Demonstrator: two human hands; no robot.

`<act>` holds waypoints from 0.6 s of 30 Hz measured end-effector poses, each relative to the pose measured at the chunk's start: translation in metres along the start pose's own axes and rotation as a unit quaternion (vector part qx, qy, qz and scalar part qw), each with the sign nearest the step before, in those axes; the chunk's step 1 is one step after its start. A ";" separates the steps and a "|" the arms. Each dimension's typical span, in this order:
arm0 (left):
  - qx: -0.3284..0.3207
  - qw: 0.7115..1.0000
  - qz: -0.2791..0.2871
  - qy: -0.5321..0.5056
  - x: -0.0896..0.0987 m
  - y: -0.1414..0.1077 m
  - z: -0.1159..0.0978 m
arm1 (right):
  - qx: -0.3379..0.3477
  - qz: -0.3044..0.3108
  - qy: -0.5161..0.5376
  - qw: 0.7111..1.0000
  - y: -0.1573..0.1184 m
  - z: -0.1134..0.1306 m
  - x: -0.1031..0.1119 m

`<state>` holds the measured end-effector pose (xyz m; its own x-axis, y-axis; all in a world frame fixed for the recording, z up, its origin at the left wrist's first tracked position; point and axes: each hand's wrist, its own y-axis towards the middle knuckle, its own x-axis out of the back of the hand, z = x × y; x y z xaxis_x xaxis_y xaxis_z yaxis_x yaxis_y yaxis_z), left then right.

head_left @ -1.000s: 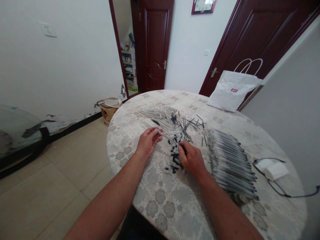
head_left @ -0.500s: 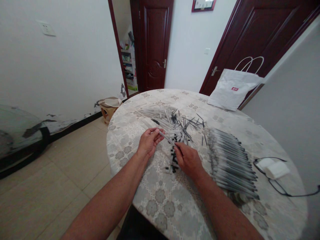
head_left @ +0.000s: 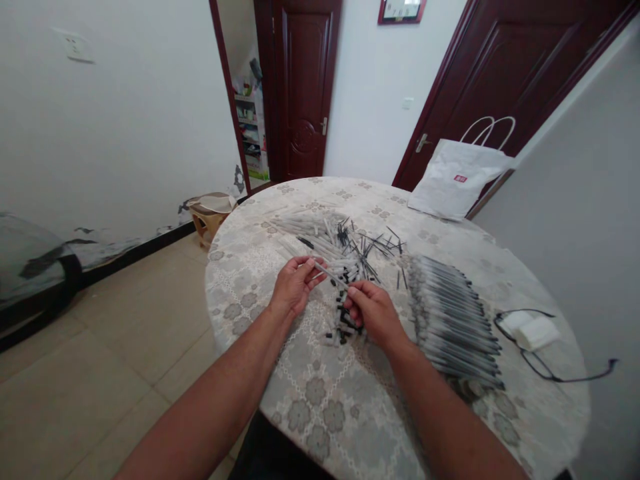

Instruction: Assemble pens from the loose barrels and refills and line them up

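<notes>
A slim grey-white pen [head_left: 330, 273] spans the gap between my two hands, slanting down to the right. My left hand [head_left: 296, 283] pinches its upper end between thumb and fingers. At the lower end, my right hand [head_left: 371, 308] grips it, the fingertips covering that tip. Under and beside the hands lie small black caps [head_left: 343, 333], partly hidden by my right hand. Beyond them spread loose translucent pen barrels [head_left: 310, 227] and thin black refills [head_left: 367, 250]. A long stack of similar pens [head_left: 450, 313] lies side by side to the right of my right hand.
The round table has a flower-patterned cloth [head_left: 315, 407]. Eyeglasses [head_left: 545, 370] and folded white tissues [head_left: 530, 330] lie at the right. A white paper bag [head_left: 457, 180] stands at the far right edge. A stool [head_left: 210, 213] is on the floor at left.
The view has shifted slightly, moving the scene leftward. Both hands stay on the pen; the right fingers have shifted a little at its lower end.
</notes>
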<state>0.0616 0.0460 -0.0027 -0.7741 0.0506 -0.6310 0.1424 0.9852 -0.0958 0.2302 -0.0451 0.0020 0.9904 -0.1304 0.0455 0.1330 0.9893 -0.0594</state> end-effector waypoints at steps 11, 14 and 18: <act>0.016 0.966 0.155 0.207 -0.014 -0.014 -0.004 | 0.209 -0.015 -0.418 0.884 -0.010 0.030 0.008; -0.006 0.950 0.157 0.270 -0.014 -0.015 -0.006 | 0.207 0.016 -0.514 0.832 -0.017 0.047 0.026; -0.048 0.926 0.097 0.362 -0.007 -0.007 -0.007 | 0.177 -0.017 -0.594 0.785 -0.028 0.072 0.073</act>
<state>0.0622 0.0398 0.0076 -0.9553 0.2902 0.0555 0.2932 0.9544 0.0558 0.2960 -0.0778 0.0787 0.2258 -0.2125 0.9507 -0.0689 0.9700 0.2332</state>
